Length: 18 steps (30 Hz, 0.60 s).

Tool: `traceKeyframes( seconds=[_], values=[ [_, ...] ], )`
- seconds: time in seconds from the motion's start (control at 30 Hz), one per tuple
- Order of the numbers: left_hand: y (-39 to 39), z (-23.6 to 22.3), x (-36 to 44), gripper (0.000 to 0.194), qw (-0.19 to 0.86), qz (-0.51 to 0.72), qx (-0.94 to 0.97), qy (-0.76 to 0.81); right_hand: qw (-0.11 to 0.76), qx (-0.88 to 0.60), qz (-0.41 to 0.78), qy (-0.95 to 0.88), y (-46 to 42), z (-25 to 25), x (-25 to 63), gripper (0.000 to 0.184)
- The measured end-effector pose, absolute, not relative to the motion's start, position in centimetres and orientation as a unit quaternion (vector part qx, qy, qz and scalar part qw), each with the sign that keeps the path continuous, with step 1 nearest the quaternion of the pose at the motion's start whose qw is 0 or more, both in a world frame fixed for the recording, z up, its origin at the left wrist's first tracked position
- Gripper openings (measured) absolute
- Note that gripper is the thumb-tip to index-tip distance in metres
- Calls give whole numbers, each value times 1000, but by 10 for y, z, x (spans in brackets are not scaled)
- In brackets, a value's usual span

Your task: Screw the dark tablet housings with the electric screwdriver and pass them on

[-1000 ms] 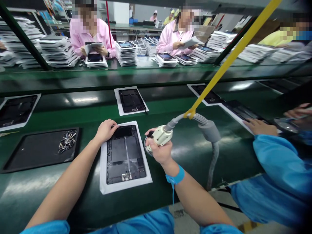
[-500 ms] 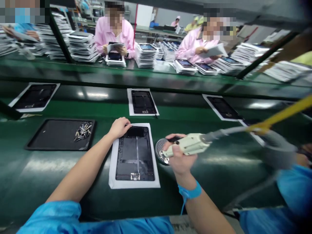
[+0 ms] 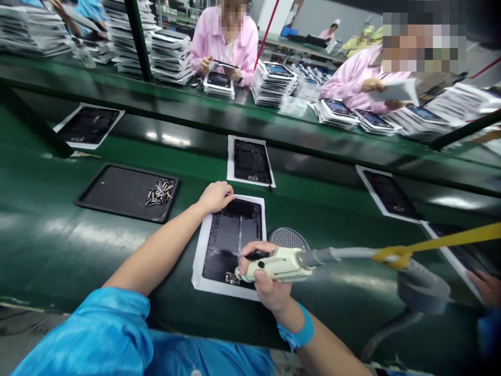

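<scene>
A black tablet back shell (image 3: 231, 240) lies on a white sheet (image 3: 201, 256) on the green conveyor belt in front of me. My left hand (image 3: 215, 197) rests on the shell's far left corner with its fingers curled over the edge. My right hand (image 3: 264, 282) is closed around a cream electric screwdriver (image 3: 279, 263), held sideways with its tip over the shell's near right part. A grey hose and a yellow strap (image 3: 442, 241) run off from the tool to the right. A round perforated screw dish (image 3: 288, 238) sits just right of the shell.
A black tray (image 3: 113, 193) with a heap of screws (image 3: 159, 192) lies to the left. More shells on white sheets lie along the belt (image 3: 250, 161). Across it, two people in pink handle stacked tablets (image 3: 274, 83). A co-worker's hand (image 3: 487, 287) shows at the right edge.
My right hand has carried the screwdriver left from over the round dish to over the shell. The left hand stays on the shell's corner. The view has swung left.
</scene>
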<state>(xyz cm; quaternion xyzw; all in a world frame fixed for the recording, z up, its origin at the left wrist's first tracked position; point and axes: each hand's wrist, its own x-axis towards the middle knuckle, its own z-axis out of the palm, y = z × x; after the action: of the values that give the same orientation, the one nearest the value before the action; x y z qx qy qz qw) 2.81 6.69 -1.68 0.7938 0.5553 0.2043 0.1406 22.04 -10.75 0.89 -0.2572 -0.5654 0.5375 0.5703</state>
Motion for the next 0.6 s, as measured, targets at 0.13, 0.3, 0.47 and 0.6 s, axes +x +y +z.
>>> traceKeyframes(
  seconds=[0.13,0.3,0.47,0.6],
  values=[
    [67,-17,29,21,141,205,794,554,569,-260,537,-566,-107,9,220,33],
    [67,-18,28,22,140,202,795,555,557,-261,550,-566,-108,9,218,33],
    [67,-18,27,22,143,208,793,554,540,-280,563,-559,-109,9,217,35],
    [68,-20,28,18,146,226,789,552,541,-261,554,-577,-109,7,214,27]
  ],
)
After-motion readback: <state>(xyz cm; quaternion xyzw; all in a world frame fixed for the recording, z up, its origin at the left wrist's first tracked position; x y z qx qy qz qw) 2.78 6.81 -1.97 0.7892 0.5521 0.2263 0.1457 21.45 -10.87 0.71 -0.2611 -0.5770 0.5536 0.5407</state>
